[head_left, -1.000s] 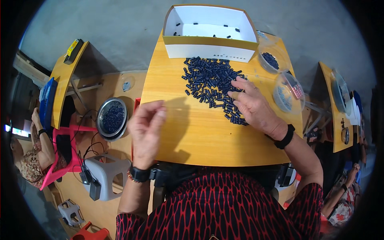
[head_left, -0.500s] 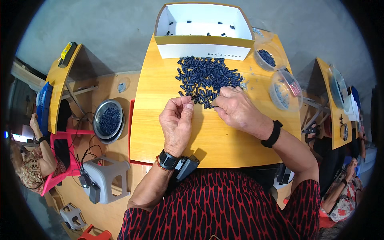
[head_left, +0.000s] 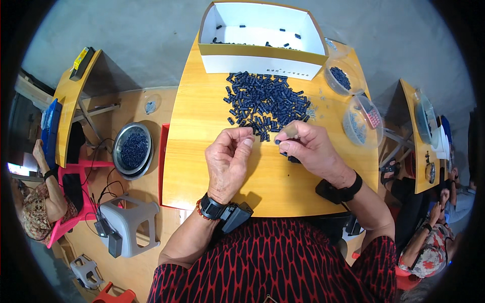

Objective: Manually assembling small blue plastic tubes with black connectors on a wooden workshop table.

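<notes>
Right fingers (head_left: 295,150) drawn off one heap (head_left: 265,101), grasping at least one black piece (head_left: 277,142), left fingers (head_left: 245,144) pinched, contents unclear

head cam: left unit of side-by-side fisheye pair | mount: worn on head, upright | aim: down and forward over table (head_left: 194,177) | range: close, left hand (head_left: 227,160) and right hand (head_left: 314,150) mid-frame, shirt (head_left: 273,257) at lower edge | span: wide, wall (head_left: 151,50) up top, straight edges bow toward rim
</notes>
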Motion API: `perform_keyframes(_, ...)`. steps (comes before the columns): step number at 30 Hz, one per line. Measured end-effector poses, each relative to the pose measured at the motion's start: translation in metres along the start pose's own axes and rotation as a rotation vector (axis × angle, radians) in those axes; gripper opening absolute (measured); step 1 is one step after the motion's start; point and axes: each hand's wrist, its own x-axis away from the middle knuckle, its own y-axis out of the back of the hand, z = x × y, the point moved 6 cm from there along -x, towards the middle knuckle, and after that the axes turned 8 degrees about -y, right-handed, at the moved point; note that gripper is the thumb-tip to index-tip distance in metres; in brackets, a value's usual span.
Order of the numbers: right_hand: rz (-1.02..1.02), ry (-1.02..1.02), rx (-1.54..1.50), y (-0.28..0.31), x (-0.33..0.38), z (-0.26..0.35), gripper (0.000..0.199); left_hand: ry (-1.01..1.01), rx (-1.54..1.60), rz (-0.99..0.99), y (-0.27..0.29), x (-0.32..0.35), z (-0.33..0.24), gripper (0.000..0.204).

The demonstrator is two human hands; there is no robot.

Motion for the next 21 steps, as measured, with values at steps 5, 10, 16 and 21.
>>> perform_keyframes(5, -0.073, 0.001, -0.007, -0.002, -0.003, 0.002, 0.011, 0.014, 0.082, 0.108, -0.011, 0.004, -0.004, 0.021)
perform_keyframes(10, 0.007, 0.107, -0.019, -0.01, 0.003, 0.006, 0.01, 0.035, 0.122, 0.283, -0.018, 0.009, -0.001, 0.016)
perform_keyframes(16, 0.078, 0.118, 0.129, -0.006, 0.02, 0.005, 0.007, 0.091, 0.109, 0.44, -0.025, 0.012, 0.004, 0.01)
perform_keyframes(21, -0.065, 0.253, 0.231, 0.024, 0.025, 0.004, 0.01, 0.149, 0.075, 0.424, -0.027, 0.015, 0.005, 0.01)
